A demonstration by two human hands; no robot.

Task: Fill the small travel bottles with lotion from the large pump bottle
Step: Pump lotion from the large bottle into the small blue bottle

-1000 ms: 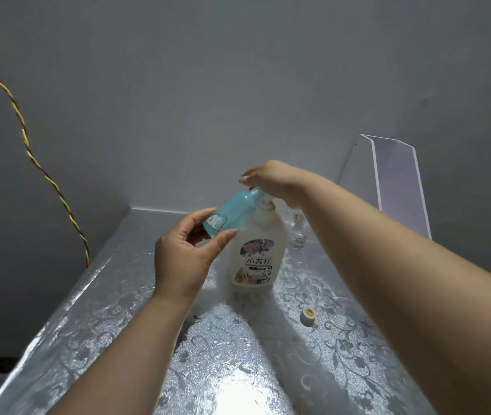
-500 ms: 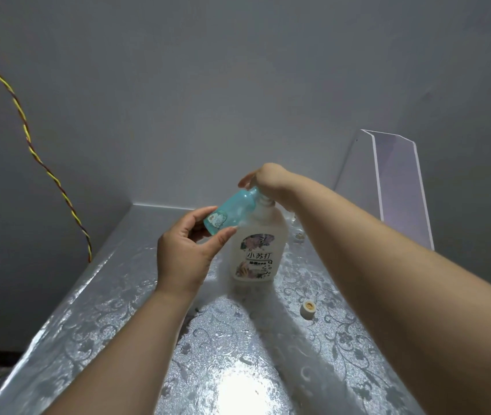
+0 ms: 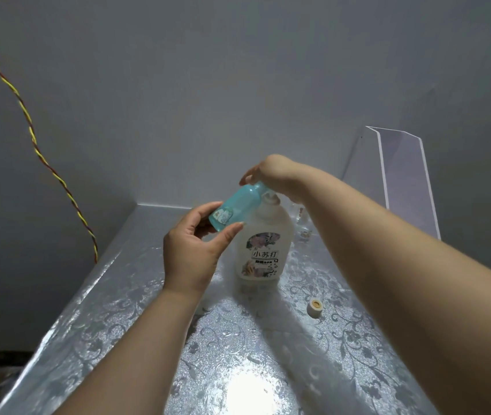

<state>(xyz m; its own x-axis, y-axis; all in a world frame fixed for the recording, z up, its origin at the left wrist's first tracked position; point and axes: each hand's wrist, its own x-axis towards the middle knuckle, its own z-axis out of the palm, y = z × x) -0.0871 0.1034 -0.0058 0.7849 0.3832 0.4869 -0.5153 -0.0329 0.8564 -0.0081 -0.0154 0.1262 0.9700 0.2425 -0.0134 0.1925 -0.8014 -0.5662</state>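
A large white pump bottle (image 3: 263,250) with a flowered label stands upright on the silver patterned table (image 3: 118,310). My right hand (image 3: 271,172) rests curled over its pump head, which is mostly hidden. My left hand (image 3: 191,250) holds a small teal travel bottle (image 3: 235,209) by its base, tilted so its mouth points up to the pump spout under my right fingers. A small white cap (image 3: 315,307) lies on the table to the right of the large bottle.
Small clear bottles (image 3: 302,223) stand behind my right forearm, partly hidden. A clear acrylic stand (image 3: 402,181) leans at the back right. A twisted yellow-red cord (image 3: 37,151) hangs down the wall on the left. The table ends at the grey wall.
Both hands keep their hold. My right hand has sunk slightly on the pump head and the teal bottle stays at the spout; the view has shifted a little.
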